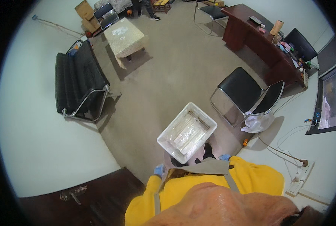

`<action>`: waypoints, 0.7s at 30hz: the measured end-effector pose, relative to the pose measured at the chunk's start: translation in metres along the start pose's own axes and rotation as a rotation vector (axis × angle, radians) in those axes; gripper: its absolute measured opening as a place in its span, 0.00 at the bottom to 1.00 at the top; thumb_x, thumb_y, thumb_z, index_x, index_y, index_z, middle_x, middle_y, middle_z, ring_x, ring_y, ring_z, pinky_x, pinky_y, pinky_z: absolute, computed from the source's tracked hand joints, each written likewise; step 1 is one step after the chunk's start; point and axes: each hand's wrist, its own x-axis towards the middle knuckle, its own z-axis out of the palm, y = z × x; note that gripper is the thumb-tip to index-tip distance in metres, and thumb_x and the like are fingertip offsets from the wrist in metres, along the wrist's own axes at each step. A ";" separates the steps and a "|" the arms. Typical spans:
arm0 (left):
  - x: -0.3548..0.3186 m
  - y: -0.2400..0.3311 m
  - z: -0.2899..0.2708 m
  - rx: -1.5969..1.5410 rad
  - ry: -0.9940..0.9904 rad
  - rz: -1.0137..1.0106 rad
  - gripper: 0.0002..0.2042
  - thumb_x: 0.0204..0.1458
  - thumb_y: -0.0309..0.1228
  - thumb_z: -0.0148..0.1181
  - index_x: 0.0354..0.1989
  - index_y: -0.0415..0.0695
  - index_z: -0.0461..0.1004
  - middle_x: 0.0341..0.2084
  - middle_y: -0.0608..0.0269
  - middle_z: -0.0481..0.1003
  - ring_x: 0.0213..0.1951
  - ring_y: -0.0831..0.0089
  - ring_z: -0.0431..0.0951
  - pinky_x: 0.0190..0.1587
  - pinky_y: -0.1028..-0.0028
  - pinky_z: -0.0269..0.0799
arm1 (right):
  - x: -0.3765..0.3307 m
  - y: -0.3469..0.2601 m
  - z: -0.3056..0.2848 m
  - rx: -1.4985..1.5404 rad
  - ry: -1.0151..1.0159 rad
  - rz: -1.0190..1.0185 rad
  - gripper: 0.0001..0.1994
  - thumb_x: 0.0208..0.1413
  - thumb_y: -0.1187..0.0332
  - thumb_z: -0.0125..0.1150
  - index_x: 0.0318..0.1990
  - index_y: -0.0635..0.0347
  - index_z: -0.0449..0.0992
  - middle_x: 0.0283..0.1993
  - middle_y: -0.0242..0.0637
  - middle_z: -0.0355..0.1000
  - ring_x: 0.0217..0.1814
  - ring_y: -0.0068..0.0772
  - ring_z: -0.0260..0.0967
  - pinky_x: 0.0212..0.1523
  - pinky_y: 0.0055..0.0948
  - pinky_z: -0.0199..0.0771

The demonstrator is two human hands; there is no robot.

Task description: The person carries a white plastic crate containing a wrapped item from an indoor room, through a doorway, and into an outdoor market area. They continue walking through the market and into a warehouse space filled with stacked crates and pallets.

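The blue-gloved left hand [159, 170] sits by the grey cloth apron [202, 169], the blue-gloved right hand [225, 156] out to the side; I cannot tell how closed either grip is, but neither touches the white rectangular plastic basket [200, 143] on the floor. A forward step could kick its rim, since the black shoes [208, 148] stand just beside it; the shiny clear wrapping [192, 130] inside might slip under gloves.

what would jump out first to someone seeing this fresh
First, probably the bright yellow sleeve at lower right, with the blue-gloved right hand at its end. Next, the white plastic basket on the floor just ahead of the feet. Then the black sofa along the left wall.
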 end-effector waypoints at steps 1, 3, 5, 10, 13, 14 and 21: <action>0.000 0.009 0.008 -0.008 0.000 0.005 0.09 0.52 0.39 0.49 0.29 0.48 0.71 0.24 0.65 0.75 0.25 0.69 0.74 0.27 0.72 0.67 | 0.000 -0.003 -0.003 0.057 0.011 0.002 0.17 0.54 0.53 0.42 0.43 0.50 0.73 0.48 0.44 0.69 0.48 0.47 0.68 0.49 0.39 0.67; -0.002 0.024 0.024 0.004 0.016 0.062 0.11 0.52 0.40 0.49 0.31 0.46 0.72 0.26 0.63 0.75 0.26 0.70 0.74 0.28 0.72 0.67 | 0.002 -0.008 -0.016 0.234 0.160 0.042 0.20 0.56 0.51 0.40 0.42 0.54 0.73 0.42 0.45 0.72 0.43 0.49 0.70 0.47 0.38 0.68; -0.008 0.038 0.036 0.008 0.028 0.098 0.11 0.52 0.40 0.49 0.33 0.46 0.72 0.26 0.62 0.75 0.27 0.70 0.74 0.29 0.72 0.68 | 0.001 -0.009 -0.038 0.259 0.164 0.068 0.22 0.57 0.50 0.39 0.41 0.57 0.73 0.37 0.45 0.73 0.39 0.47 0.71 0.45 0.38 0.69; -0.021 0.048 0.041 0.091 -0.004 0.099 0.10 0.52 0.39 0.50 0.32 0.45 0.72 0.26 0.61 0.75 0.27 0.69 0.75 0.28 0.72 0.68 | -0.020 0.001 -0.078 1.215 0.431 0.264 0.23 0.58 0.51 0.38 0.30 0.58 0.76 0.28 0.42 0.73 0.26 0.32 0.70 0.34 0.34 0.70; -0.015 0.044 0.031 0.232 -0.076 0.096 0.10 0.51 0.38 0.51 0.31 0.45 0.71 0.25 0.61 0.75 0.26 0.69 0.75 0.27 0.72 0.68 | -0.037 0.014 -0.073 0.545 0.499 0.150 0.21 0.56 0.55 0.41 0.27 0.61 0.76 0.24 0.39 0.73 0.25 0.33 0.69 0.27 0.30 0.69; -0.012 0.042 0.028 0.291 -0.113 0.084 0.09 0.51 0.37 0.51 0.31 0.44 0.71 0.25 0.61 0.74 0.26 0.69 0.75 0.27 0.72 0.68 | -0.041 0.018 -0.064 0.597 0.507 0.132 0.20 0.56 0.56 0.41 0.28 0.61 0.76 0.24 0.39 0.74 0.25 0.33 0.70 0.28 0.30 0.69; -0.017 0.031 0.005 0.536 -0.225 0.136 0.08 0.51 0.35 0.53 0.30 0.43 0.71 0.24 0.60 0.74 0.26 0.69 0.75 0.26 0.71 0.69 | -0.041 0.011 0.019 0.509 0.309 0.234 0.17 0.52 0.58 0.45 0.32 0.59 0.78 0.31 0.43 0.75 0.29 0.37 0.73 0.34 0.36 0.72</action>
